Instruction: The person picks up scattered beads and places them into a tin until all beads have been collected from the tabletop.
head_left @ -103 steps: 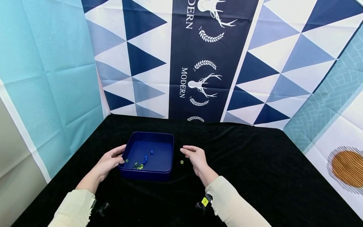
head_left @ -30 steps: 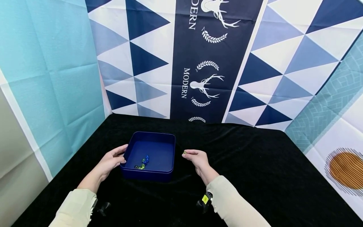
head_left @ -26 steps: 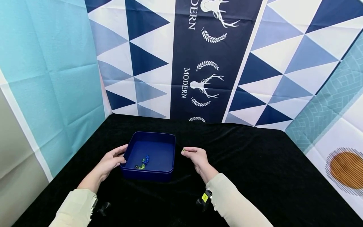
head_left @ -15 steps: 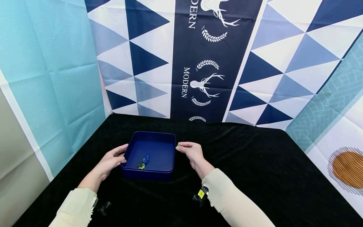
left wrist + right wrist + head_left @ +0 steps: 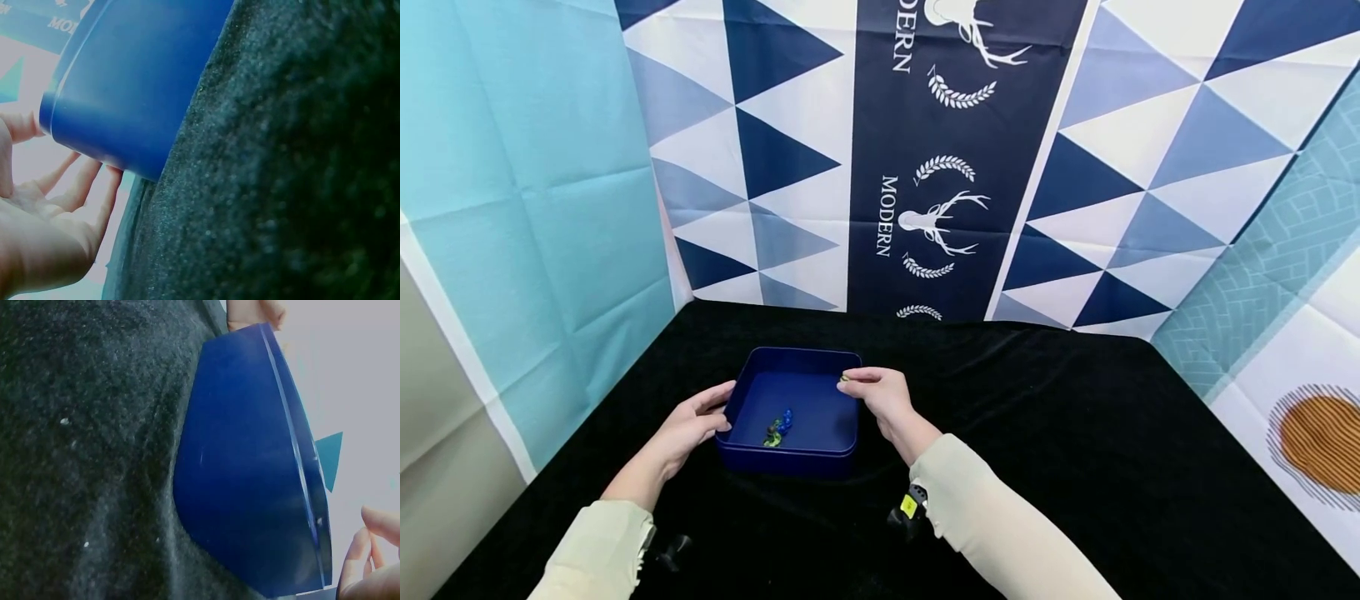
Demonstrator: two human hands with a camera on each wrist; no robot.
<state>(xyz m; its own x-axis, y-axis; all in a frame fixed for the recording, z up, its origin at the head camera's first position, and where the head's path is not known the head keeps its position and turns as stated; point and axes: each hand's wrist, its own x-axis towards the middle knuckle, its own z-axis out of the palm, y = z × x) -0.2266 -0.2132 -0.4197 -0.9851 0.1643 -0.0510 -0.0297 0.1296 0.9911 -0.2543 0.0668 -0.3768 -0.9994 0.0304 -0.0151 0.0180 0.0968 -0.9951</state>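
Note:
A dark blue rectangular box stands on the black cloth. My left hand holds its left side, thumb at the rim; in the left wrist view the fingers lie against the outer wall. Inside, several green and blue glass marbles sit clustered near the front. Over the right rim, my right hand pinches a small yellow-green marble between thumb and fingertips. The right wrist view shows that hand's fingers beside the box's rim, the marble hidden there.
Black cloth covers the table around the box. Patterned fabric hangings rise behind it, with a turquoise one on the left.
My right hand has picked the yellow-green marble off the cloth and carried it left and up over the box's right rim. Marbles inside have rolled closer together. The left hand stays put.

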